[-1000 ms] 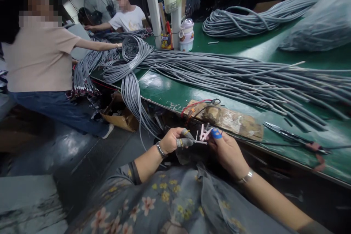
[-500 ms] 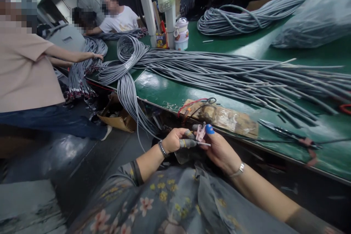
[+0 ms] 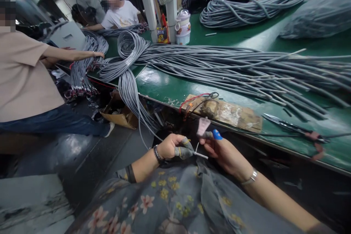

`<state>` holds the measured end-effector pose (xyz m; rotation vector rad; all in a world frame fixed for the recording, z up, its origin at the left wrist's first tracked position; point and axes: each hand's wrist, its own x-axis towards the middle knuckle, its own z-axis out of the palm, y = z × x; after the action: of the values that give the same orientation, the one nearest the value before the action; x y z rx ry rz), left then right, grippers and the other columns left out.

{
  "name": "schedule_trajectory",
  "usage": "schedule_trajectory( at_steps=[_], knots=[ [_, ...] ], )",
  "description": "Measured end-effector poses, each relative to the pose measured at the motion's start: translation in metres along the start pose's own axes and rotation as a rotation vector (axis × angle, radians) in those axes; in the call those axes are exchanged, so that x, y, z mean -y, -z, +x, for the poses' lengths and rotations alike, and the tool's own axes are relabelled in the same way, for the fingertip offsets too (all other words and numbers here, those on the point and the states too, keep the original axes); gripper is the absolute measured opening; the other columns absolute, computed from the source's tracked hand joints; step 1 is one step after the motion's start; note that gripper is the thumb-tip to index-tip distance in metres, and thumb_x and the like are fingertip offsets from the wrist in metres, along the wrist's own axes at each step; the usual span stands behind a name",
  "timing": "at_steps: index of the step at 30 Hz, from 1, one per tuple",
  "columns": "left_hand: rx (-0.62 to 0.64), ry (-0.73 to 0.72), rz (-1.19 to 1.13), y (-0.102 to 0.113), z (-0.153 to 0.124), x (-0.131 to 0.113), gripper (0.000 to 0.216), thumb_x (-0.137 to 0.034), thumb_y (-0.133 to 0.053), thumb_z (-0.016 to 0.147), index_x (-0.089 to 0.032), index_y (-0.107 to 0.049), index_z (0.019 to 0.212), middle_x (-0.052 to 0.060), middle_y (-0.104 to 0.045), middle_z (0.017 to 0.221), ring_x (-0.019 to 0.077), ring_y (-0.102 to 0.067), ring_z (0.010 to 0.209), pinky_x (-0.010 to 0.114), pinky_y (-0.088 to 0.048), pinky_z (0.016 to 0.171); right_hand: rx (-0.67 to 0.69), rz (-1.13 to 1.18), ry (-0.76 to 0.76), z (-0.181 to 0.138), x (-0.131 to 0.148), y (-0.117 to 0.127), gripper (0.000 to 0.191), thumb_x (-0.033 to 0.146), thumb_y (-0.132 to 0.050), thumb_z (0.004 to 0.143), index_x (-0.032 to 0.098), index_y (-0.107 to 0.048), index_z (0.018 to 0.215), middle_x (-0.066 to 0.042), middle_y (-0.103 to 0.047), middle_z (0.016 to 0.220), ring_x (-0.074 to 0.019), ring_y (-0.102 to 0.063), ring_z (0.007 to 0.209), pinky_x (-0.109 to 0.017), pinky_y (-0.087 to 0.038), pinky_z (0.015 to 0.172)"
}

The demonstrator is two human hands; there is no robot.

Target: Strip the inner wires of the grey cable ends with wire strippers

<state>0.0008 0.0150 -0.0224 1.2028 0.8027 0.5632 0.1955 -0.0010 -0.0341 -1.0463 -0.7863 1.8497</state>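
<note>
Grey finger covers with yellow bands wrap the thumb and finger of my left hand [image 3: 170, 147]. They pinch a cable end, from which thin white wires [image 3: 201, 155] stick out to the right, two of them spread apart. My right hand [image 3: 229, 155] is closed on a small pink plastic tool [image 3: 203, 127], perhaps a wire stripper; its wide part points up and away from the wires. Blue tape covers the right thumb tip, and a grey cover is on a finger. A gap separates the pink tool from the wires.
Long grey cables [image 3: 208, 62] lie across the green table [image 3: 156, 78], with a coil [image 3: 131, 49] at left. Near the edge are a taped wooden board [image 3: 233, 115] and scissors-like cutters [image 3: 293, 126]. A cup [image 3: 182, 29] stands behind. A co-worker [image 3: 22, 76] handles cables at left.
The pink tool has come off the wires, moving up and away with my right hand. Two white wires now show spread apart at my left fingertips. My hands are slightly farther apart.
</note>
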Motion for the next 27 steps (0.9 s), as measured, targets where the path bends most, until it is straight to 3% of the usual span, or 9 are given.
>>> schedule_trajectory(
  at_steps=[3,8,11,14,17,21,23,27],
  knots=[
    [-0.046,-0.031,0.049,0.001,-0.002,0.001,0.059,-0.062,-0.082,0.045,-0.009,-0.066,0.065,0.003,-0.061,0.058,0.01,-0.053,0.053,0.024,-0.046,0.055,0.085,-0.076,-0.065,-0.006,0.002,0.0,0.065,0.081,-0.06,0.064,0.016,-0.061,0.062,0.007,-0.026,0.04,-0.0061,-0.015,0.041,-0.023,-0.011,0.039],
    [-0.034,-0.089,0.137,0.003,-0.004,0.0,0.055,-0.06,-0.08,0.052,-0.009,-0.065,0.066,0.003,-0.061,0.059,0.0112,-0.054,0.054,0.024,-0.046,0.058,0.124,-0.182,-0.128,-0.014,0.012,-0.011,0.063,0.077,-0.069,0.055,0.017,-0.05,0.055,0.007,-0.034,0.045,-0.0045,-0.017,0.043,-0.022,-0.009,0.04],
    [-0.011,-0.113,0.236,0.002,-0.003,0.001,0.051,-0.057,-0.079,0.057,-0.009,-0.065,0.067,0.003,-0.061,0.062,0.0096,-0.052,0.056,0.022,-0.044,0.058,0.161,-0.268,-0.12,-0.017,0.013,-0.02,0.054,0.063,-0.08,0.051,0.017,-0.053,0.056,0.005,-0.041,0.049,-0.0056,-0.025,0.046,-0.021,-0.018,0.042],
    [-0.004,-0.102,0.315,0.002,-0.003,0.0,0.048,-0.056,-0.077,0.06,-0.009,-0.065,0.066,0.002,-0.06,0.062,0.008,-0.048,0.057,0.02,-0.042,0.058,0.112,-0.311,-0.058,-0.016,0.008,-0.025,0.045,0.054,-0.082,0.052,0.016,-0.058,0.054,0.004,-0.044,0.05,-0.0073,-0.03,0.049,-0.022,-0.025,0.045],
    [0.034,-0.051,0.296,0.004,-0.007,-0.003,0.051,-0.057,-0.078,0.058,-0.009,-0.064,0.065,0.001,-0.058,0.06,0.0077,-0.047,0.055,0.02,-0.041,0.057,-0.041,-0.311,0.031,-0.012,0.004,-0.021,0.042,0.052,-0.083,0.051,0.017,-0.059,0.051,0.003,-0.046,0.05,-0.0085,-0.032,0.049,-0.023,-0.027,0.045],
    [0.037,-0.043,0.199,0.008,-0.012,-0.014,0.052,-0.059,-0.078,0.057,-0.009,-0.064,0.066,0.002,-0.058,0.059,0.0083,-0.049,0.054,0.021,-0.042,0.056,-0.234,-0.246,0.118,-0.004,0.007,-0.004,0.048,0.064,-0.075,0.057,0.019,-0.058,0.057,0.004,-0.042,0.049,-0.0078,-0.028,0.045,-0.022,-0.021,0.04],
    [-0.026,-0.084,0.168,0.009,-0.011,-0.019,0.052,-0.059,-0.078,0.056,-0.009,-0.063,0.064,0.002,-0.057,0.058,0.0083,-0.049,0.054,0.021,-0.042,0.056,-0.199,-0.178,0.06,0.001,0.011,0.001,0.055,0.074,-0.067,0.06,0.019,-0.058,0.06,0.005,-0.036,0.046,-0.006,-0.019,0.042,-0.021,-0.014,0.037],
    [-0.136,-0.124,0.094,0.006,-0.003,-0.026,0.054,-0.061,-0.077,0.056,-0.01,-0.061,0.062,-0.001,-0.054,0.055,0.0064,-0.046,0.051,0.02,-0.04,0.052,-0.027,-0.042,-0.077,0.012,0.022,-0.005,0.066,0.082,-0.066,0.052,0.018,-0.06,0.065,0.006,-0.037,0.048,-0.0036,-0.014,0.041,-0.019,-0.009,0.037]
  ],
)
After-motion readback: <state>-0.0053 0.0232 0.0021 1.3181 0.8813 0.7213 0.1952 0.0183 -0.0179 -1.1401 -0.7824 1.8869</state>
